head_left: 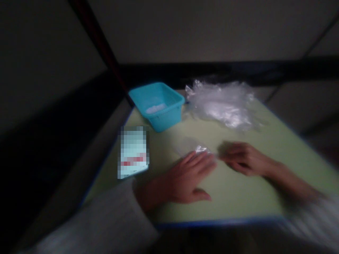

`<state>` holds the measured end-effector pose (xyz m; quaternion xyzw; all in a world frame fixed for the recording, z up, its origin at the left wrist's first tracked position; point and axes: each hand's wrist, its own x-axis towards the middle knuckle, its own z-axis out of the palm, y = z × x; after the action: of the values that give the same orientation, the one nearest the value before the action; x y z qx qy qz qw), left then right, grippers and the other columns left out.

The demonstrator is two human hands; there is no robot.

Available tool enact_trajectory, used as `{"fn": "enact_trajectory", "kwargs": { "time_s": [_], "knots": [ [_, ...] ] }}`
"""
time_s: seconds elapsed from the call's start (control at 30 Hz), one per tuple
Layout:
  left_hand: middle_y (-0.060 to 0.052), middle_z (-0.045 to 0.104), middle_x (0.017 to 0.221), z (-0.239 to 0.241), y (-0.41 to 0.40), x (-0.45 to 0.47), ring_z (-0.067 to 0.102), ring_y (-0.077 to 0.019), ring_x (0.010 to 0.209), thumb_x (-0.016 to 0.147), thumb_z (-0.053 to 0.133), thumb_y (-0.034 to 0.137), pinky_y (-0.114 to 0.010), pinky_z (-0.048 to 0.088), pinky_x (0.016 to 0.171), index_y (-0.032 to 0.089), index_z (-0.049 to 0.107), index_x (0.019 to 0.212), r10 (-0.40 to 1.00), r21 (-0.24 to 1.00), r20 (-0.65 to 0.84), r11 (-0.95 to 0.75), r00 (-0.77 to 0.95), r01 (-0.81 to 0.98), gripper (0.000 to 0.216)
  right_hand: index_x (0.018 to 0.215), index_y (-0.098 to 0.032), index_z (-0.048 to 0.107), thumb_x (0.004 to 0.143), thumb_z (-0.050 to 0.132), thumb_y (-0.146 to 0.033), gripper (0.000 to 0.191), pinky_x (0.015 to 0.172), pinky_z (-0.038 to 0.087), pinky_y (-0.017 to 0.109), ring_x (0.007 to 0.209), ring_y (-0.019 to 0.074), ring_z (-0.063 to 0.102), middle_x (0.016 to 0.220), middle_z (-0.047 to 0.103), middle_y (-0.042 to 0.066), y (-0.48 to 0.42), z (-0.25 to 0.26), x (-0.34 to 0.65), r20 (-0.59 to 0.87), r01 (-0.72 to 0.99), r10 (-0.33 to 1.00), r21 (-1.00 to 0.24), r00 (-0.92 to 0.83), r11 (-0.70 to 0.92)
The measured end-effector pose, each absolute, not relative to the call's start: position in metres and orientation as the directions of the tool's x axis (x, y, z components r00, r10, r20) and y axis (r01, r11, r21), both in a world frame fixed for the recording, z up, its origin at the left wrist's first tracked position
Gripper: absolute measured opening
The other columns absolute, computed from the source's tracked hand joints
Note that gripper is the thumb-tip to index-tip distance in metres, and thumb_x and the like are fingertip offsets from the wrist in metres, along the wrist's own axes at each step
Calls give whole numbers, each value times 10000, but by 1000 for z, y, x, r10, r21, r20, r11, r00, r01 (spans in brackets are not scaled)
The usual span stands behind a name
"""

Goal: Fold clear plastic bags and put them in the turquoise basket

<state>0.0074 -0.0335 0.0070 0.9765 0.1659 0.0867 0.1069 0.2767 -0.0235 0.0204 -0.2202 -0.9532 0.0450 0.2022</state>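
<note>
Pale green table (238, 197): small clear bag (194, 146) at centre under left hand (182, 180), grip spread flat; right hand (242, 158) just beside, grip blurred, cannot tell; teal bin (159, 106) far left.

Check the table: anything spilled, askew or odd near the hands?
Nothing looks spilled or damaged, though the picture is blurred. The bin sits angled at the far left corner of the table, and the bags lie in a loose heap beside it. The left hand and right hand rest at a small clear bag.
</note>
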Motion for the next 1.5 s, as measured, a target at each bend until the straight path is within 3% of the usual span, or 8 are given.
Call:
{"fn": "enact_trajectory", "kwargs": {
  "time_s": [0.4,0.63,1.03,1.33,1.5],
  "knots": [
    [-136,177,1549,5,-34,6,89,-305,1439,874,355,650,-489,107,1166,131,243,1460,350,219,119,-922,929,319,791,1106,-149,665,872,406,-128,350,715,459,383,776,216,600,816,679,100,-24,22,275,249,430,490,-259,-835,865],
    [-144,223,1536,7,-35,7,122,-314,1433,870,347,660,-489,127,1162,121,289,1443,346,207,133,-926,929,316,788,1055,-154,689,870,424,-133,324,734,462,392,821,227,613,823,682,104,-24,23,275,261,432,502,-282,-825,856],
    [-146,213,1538,8,-34,7,98,-316,1436,865,381,649,-501,119,1163,128,270,1449,350,246,118,-917,929,314,791,1246,-138,564,960,334,-212,374,685,433,366,709,201,599,756,683,73,-26,18,276,329,447,447,-82,-831,891],
    [-170,201,1536,11,-34,8,87,-320,1435,863,411,633,-501,109,1166,114,258,1447,344,237,111,-920,932,311,796,1076,-120,662,934,403,-218,311,700,421,365,743,211,588,769,670,96,-25,20,272,215,458,504,-229,-836,859],
    [-178,244,1522,12,-32,8,151,-273,1432,902,364,594,-428,164,1169,79,255,1436,448,205,111,-884,887,420,749,1075,-126,662,923,415,-208,301,679,404,355,722,204,573,737,647,78,-26,23,270,197,472,528,-271,-826,839]
  ]
}}
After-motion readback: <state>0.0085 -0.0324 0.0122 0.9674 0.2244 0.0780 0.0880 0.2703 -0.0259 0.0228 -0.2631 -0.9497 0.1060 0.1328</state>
